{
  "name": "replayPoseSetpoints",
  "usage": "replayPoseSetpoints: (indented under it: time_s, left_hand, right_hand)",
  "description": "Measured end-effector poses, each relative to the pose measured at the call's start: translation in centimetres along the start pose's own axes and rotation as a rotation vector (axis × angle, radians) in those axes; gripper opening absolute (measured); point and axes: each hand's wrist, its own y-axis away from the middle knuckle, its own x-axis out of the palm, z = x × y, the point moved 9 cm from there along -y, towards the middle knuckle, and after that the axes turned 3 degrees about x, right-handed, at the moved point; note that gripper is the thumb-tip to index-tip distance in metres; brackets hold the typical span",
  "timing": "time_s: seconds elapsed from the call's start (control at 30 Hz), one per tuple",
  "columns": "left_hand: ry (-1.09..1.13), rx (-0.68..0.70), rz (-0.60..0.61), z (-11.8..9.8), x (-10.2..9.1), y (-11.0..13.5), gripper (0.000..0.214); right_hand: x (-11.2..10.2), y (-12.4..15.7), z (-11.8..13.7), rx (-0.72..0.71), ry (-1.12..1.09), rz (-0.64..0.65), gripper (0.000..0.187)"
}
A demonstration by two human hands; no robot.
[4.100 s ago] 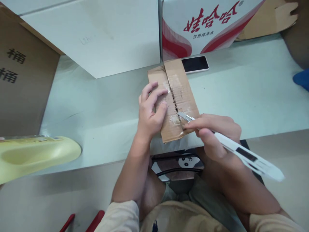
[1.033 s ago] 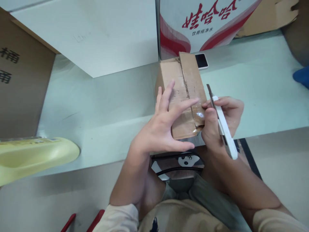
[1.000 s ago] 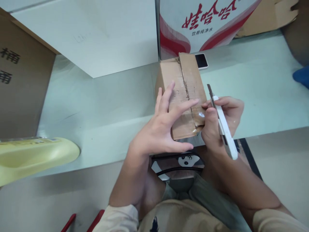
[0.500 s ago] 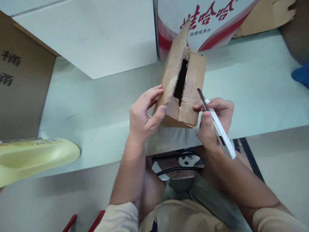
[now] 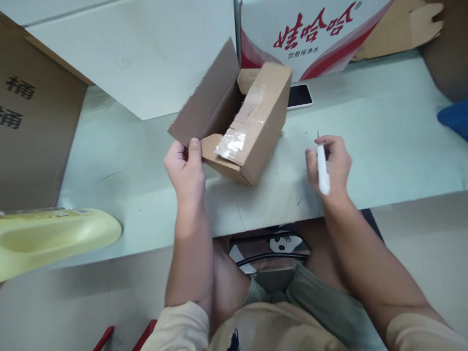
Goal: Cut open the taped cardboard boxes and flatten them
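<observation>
A brown cardboard box (image 5: pixel 266 124) sits tilted on the pale green tabletop (image 5: pixel 153 195), one long flap raised to the left. Clear tape hangs along the edge of the other top flap. My left hand (image 5: pixel 188 163) pinches the near corner of the raised flap between thumb and fingers. The box's inside is mostly in shadow, so its contents are hidden. To the right of the box and apart from it, my right hand (image 5: pixel 334 161) is closed around a white utility knife (image 5: pixel 323 170), its thin blade pointing away from me.
A phone (image 5: pixel 300 96) lies behind the box. White cartons stand at the back, one a printed carton (image 5: pixel 310 39) with red characters. A large brown carton (image 5: pixel 32 122) and a yellow plastic object (image 5: pixel 73 239) are on the left; something blue (image 5: pixel 455 119) is at the right edge.
The box's flap has swung open to the left with my left hand, and the box has turned and tipped. My right hand has moved off the box with the knife. The phone now shows.
</observation>
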Motion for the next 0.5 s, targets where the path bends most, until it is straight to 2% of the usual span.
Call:
replayPoseSetpoints:
  time_s: [0.1,0.2,0.27,0.33,0.4,0.5]
  left_hand:
    - [0.062,-0.058,-0.060,0.2,-0.5,-0.1,0.049]
    - [0.063,-0.081,-0.111,0.0,-0.8,-0.1,0.051]
    - [0.071,-0.092,-0.158,-0.1,-1.2,-0.1,0.055]
    - [0.109,-0.095,-0.195,-0.3,-1.6,-0.2,0.060]
    - [0.156,-0.092,-0.220,-0.6,-2.0,-0.4,0.061]
    - [0.232,-0.189,-0.206,-0.7,-2.1,-0.6,0.046]
  right_hand:
    - [2.4,-1.0,-1.9,-0.016,0.139,0.100,0.034]
    - [4.5,-1.0,-2.7,-0.023,0.254,0.198,0.049]
    - [5.2,-0.7,-2.8,-0.018,0.287,0.245,0.051]
    - [5.1,-0.6,-2.6,-0.014,0.227,0.235,0.045]
    - [4.5,-0.6,-1.8,-0.039,0.075,0.192,0.038]
    - [3.7,-0.5,0.1,-0.153,-0.203,0.165,0.036]
